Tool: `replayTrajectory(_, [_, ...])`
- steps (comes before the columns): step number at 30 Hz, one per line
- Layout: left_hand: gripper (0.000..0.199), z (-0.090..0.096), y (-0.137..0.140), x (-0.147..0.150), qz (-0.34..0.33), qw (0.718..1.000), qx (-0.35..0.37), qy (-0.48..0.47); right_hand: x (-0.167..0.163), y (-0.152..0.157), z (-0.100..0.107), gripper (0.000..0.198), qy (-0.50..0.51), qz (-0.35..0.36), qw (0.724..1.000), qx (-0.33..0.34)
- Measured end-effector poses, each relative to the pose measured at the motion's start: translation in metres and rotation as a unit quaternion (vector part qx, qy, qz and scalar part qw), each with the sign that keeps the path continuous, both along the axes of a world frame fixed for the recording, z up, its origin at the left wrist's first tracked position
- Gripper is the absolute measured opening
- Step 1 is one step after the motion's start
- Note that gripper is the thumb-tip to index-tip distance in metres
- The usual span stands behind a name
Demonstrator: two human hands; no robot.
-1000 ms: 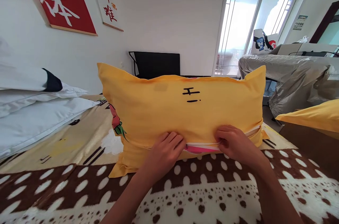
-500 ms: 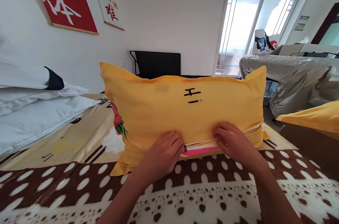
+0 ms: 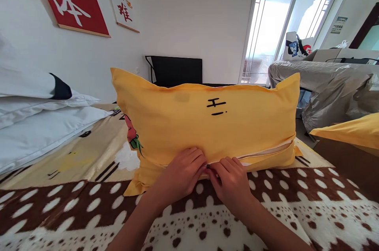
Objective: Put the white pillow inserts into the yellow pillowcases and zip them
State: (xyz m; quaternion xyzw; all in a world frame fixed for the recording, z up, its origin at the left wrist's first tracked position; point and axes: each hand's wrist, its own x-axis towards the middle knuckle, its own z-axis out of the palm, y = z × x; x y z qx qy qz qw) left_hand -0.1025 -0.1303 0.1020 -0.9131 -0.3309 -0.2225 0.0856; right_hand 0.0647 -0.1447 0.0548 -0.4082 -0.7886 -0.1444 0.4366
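1. Your left hand (image 3: 185, 172) had white pillows (image 3: 44, 128) well off to its left, stacked and cut off by the frame, so their number could not be told.
2. Nearer on that side began the yellow pillow (image 3: 177, 124), which stood roughly upright just beyond both your hands on the spotted blanket (image 3: 44, 207). Only part of a red and green print (image 3: 132, 134) showed at its left side.
3. Just left of your left hand, the seam (image 3: 155, 164) across the pillow's lower front looked joined, so that stretch seemed done, though folds made it hard to judge.
4. Your left fingers were curled close together and appeared to pinch the pillow's cloth at the seam; your left thumb was mostly hidden.
5. Between your fingertips showed a small dark zip slider (image 3: 208, 166), too small for its shape to be made out.
6. Your right hand (image 3: 232, 178) met your left there, its thumb and index finger seemingly pinching the slider; whether they also held cloth could not be seen.
7. Right of your right hand, a gap (image 3: 266, 151) ran toward the pillow's right end. That stretch appeared to be what was left unjoined; its depth was hidden.
8. Well beyond your right hand, yellow cloth (image 3: 352, 130) was cut off by the frame.
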Motion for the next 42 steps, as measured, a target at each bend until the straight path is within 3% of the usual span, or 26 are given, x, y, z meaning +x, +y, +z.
replayTrajectory(5, [0.020, 0.004, -0.003, 0.000, -0.005, 1.000, -0.026, -0.007, 0.006, 0.000, 0.006, 0.019, 0.027, 0.002, 0.999, -0.018])
replayTrajectory(13, [0.018, 0.004, -0.003, 0.000, -0.003, 0.999, -0.034, -0.011, 0.019, 0.001, 0.017, 0.015, 0.007, -0.067, 0.994, -0.085])
replayTrajectory(20, [0.017, 0.007, -0.003, 0.002, -0.003, 0.999, -0.040, 0.010, 0.028, -0.002, 0.022, 0.015, -0.074, -0.157, 0.983, -0.063])
replayTrajectory(23, [0.018, 0.008, -0.003, 0.002, -0.002, 0.999, -0.039, 0.015, 0.038, -0.001, 0.025, 0.014, -0.131, -0.129, 0.981, -0.055])
replayTrajectory(26, [0.019, 0.006, -0.001, 0.002, 0.000, 0.999, -0.031, 0.012, 0.054, 0.000, 0.022, 0.013, -0.181, -0.077, 0.980, 0.004])
replayTrajectory(31, [0.017, 0.000, 0.004, 0.001, 0.005, 1.000, -0.022, -0.001, 0.076, 0.002, 0.007, 0.018, -0.128, -0.106, 0.985, 0.054])
replayTrajectory(35, [0.016, 0.002, 0.006, 0.006, 0.013, 1.000, 0.003, 0.016, 0.082, 0.000, 0.003, 0.016, -0.095, -0.079, 0.992, 0.038])
replayTrajectory(42, [0.009, 0.024, -0.005, 0.060, 0.000, 0.985, 0.084, 0.148, 0.092, -0.006, 0.009, 0.014, -0.069, -0.021, 0.997, 0.023])
